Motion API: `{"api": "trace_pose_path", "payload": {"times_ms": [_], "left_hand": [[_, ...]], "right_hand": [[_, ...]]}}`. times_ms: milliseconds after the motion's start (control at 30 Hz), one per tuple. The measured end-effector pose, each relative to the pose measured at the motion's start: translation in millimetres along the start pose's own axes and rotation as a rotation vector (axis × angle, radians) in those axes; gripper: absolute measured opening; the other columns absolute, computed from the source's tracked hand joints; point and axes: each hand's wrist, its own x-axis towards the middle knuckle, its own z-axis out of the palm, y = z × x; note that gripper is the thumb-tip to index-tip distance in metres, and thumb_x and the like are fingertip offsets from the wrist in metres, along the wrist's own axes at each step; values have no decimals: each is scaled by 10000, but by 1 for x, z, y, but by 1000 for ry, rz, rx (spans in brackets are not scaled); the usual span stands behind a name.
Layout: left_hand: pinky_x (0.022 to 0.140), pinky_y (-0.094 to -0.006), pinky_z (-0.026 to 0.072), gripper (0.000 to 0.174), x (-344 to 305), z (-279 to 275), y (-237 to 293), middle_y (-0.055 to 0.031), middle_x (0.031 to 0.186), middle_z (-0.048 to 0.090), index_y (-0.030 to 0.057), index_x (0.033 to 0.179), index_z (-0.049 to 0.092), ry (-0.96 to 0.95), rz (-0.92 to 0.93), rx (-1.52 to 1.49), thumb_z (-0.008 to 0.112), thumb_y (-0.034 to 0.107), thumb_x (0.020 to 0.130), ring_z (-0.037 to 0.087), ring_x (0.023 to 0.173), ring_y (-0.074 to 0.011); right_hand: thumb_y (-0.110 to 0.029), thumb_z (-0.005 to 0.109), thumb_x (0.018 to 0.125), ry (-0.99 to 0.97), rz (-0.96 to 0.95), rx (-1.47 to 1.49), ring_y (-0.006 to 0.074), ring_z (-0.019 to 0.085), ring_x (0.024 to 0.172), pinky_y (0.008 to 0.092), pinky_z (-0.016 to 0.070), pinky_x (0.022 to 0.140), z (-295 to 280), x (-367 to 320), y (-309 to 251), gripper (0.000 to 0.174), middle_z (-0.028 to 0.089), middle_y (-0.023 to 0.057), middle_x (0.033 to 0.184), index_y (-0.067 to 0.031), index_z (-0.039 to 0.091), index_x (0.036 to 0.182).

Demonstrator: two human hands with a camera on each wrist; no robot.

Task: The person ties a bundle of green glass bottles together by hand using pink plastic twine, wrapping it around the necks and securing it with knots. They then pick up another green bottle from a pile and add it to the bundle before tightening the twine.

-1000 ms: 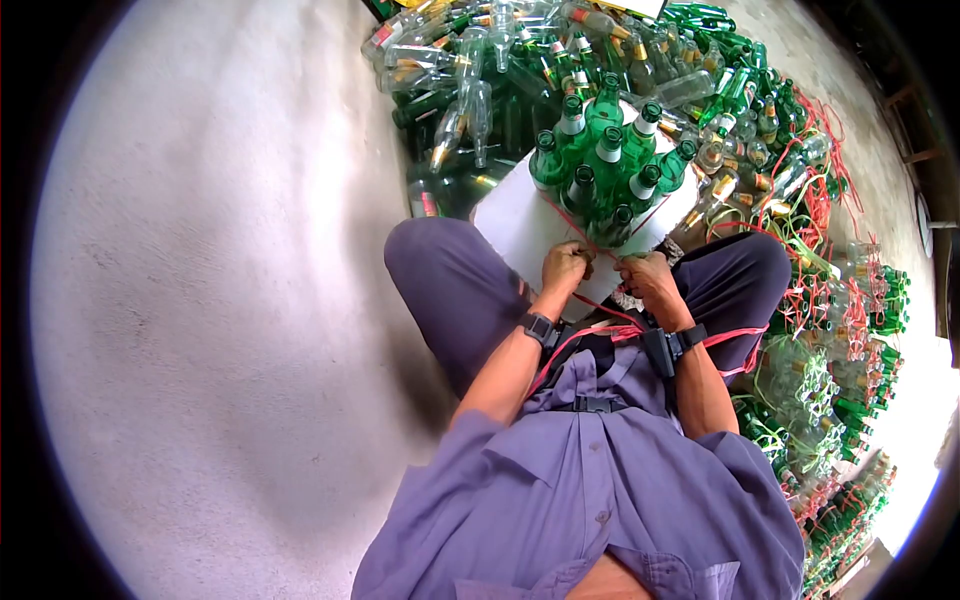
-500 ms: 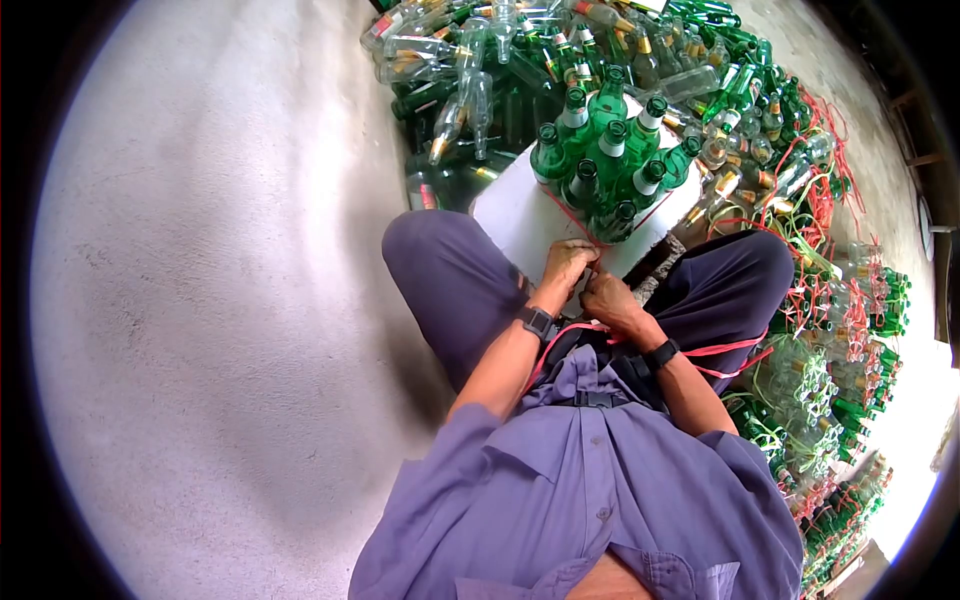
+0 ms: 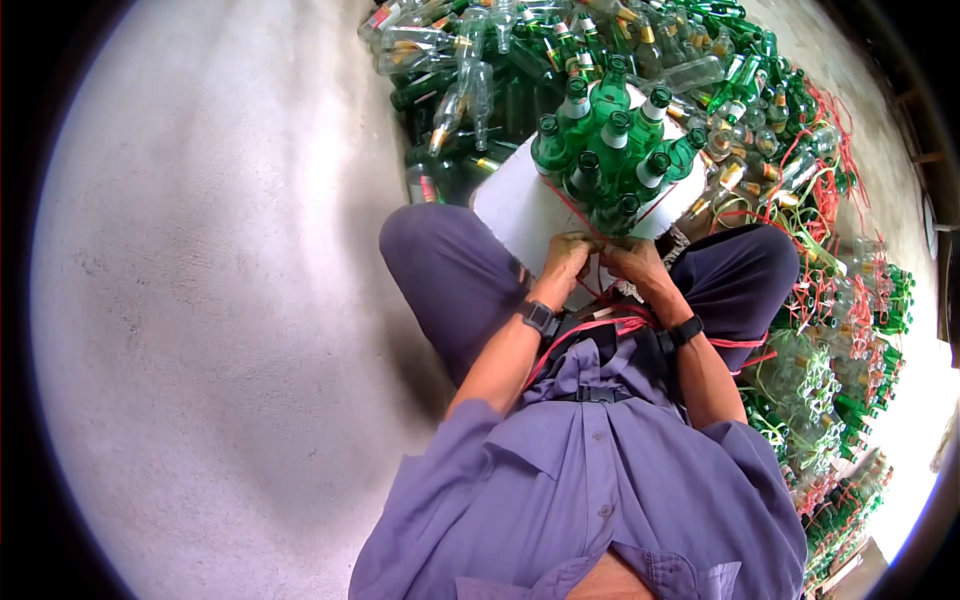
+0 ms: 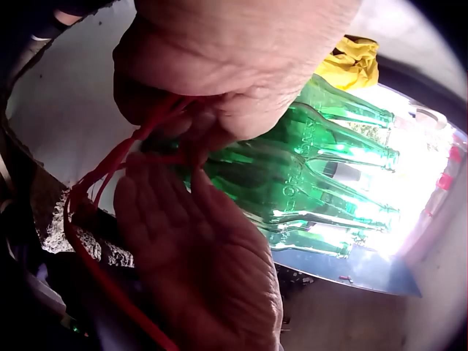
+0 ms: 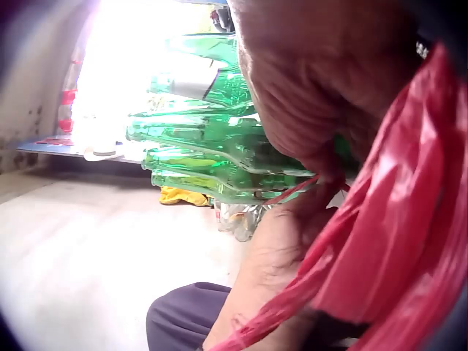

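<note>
Several green glass bottles (image 3: 612, 140) stand bunched upright on a white board (image 3: 520, 205), with red string (image 3: 568, 203) running round the near side of the bunch. At its near corner both hands meet. The left hand (image 3: 567, 262) pinches the string, and the right hand (image 3: 637, 264) pinches it close beside. In the left wrist view, red string (image 4: 110, 164) passes into the curled left hand (image 4: 227, 58), with the right hand (image 4: 201, 248) just below. Wide red plastic strands (image 5: 387, 227) cross in front of the right hand (image 5: 329, 80) in the right wrist view.
A heap of loose clear and green bottles (image 3: 480, 100) lies beyond the board. Tied bundles of bottles (image 3: 860, 330) and loose red string (image 3: 835, 140) are along the right. Pale floor (image 3: 220, 300) spreads at the left. A yellow cloth-like item (image 4: 352, 64) lies behind the bottles.
The right hand came in towards the left hand, then shifted slightly right and up to the bottles' near edge. The left hand moved little. The bottles stay bunched.
</note>
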Motion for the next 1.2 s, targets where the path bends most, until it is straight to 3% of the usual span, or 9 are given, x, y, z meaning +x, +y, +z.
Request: {"api": "trace_pose_path", "payload": {"times_ms": [167,233,267,333,567,667,900,1033,1200], "left_hand": [[394,-262,244,149,1,3,5,2,538,498,1,905,721,69,-88,32,673,110,815,369,407,-85],[390,-260,224,137,1,2,5,13,541,488,-21,864,715,79,-102,35,670,94,806,350,404,-81],[391,-265,212,139,2,2,3,22,529,475,6,890,720,62,-77,48,690,122,819,329,401,-75],[393,-270,200,144,4,3,2,31,517,461,33,917,726,43,-53,61,709,149,833,307,398,-68],[399,-257,218,124,6,4,-3,37,523,454,21,866,709,99,-43,108,718,137,822,325,412,-66],[396,-256,251,121,7,-1,-5,24,548,476,15,836,687,96,-47,128,704,135,833,356,418,-75],[390,-264,293,162,-4,-2,11,-30,629,547,0,787,639,15,6,-268,686,144,846,372,412,-108],[371,-260,264,138,-9,-10,21,-17,606,525,1,803,637,-8,-172,-245,670,124,856,384,420,-96],[387,-234,276,101,-10,-10,20,27,583,489,22,816,635,55,-122,81,679,109,842,388,417,-72]], "right_hand": [[-139,652,824,-101,124,321,156,610,650,291,496,567,1,4,7,163,652,78,799,23,630,833],[-111,637,837,-240,-247,-36,181,624,657,289,526,594,-10,25,47,124,625,55,769,11,615,838],[-111,637,837,-240,-244,-34,181,624,657,289,526,594,-8,22,41,124,625,55,769,11,615,838],[-118,636,875,-112,242,411,236,675,709,339,583,636,-2,12,16,189,615,99,779,63,606,921],[-50,610,859,49,206,293,194,626,640,344,590,632,8,17,17,117,578,63,738,30,626,942],[-49,606,854,103,228,479,158,553,573,345,588,624,6,16,14,124,537,34,688,30,638,944],[-44,638,830,87,283,540,110,477,553,306,481,521,4,14,11,72,490,5,654,6,640,882],[-73,653,828,41,200,486,73,419,488,253,337,432,4,24,27,70,465,-23,605,-39,617,778],[-140,693,777,101,165,213,102,429,476,285,315,434,4,25,28,144,501,-11,577,-38,626,701]]}}
